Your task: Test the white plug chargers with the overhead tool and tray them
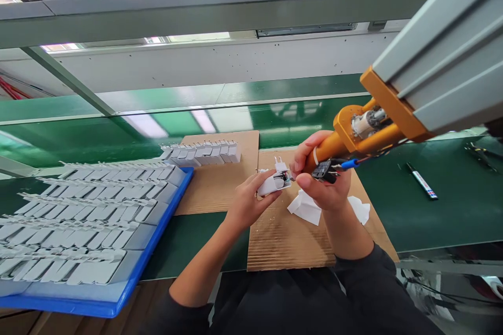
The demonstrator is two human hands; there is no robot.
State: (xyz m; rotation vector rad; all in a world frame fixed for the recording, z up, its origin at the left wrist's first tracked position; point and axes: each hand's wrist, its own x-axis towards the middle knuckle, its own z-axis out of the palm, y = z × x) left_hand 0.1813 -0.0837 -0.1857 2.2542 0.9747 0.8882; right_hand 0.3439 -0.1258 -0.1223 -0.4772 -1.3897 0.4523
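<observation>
My left hand point(249, 199) holds a small white plug housing point(275, 182) whose open side shows dark parts and whose metal pins point up. My right hand point(328, 183) is wrapped round the orange front end of a tool point(328, 149) that comes down from the upper right. The tool's tip, hidden by my fingers, is close beside the housing. A small black part with a blue connector point(349, 164) hangs at the tool by my right hand. White paper pieces point(305, 208) lie under my hands on a cardboard sheet point(291, 243).
At the left a blue tray point(153, 243) holds rows of white plug housings point(94, 209). More housings point(204, 153) stand in a row on a second cardboard point(220, 188). A marker point(422, 181) and pliers point(485, 154) lie at the right. A grey rail point(220, 10) crosses the back.
</observation>
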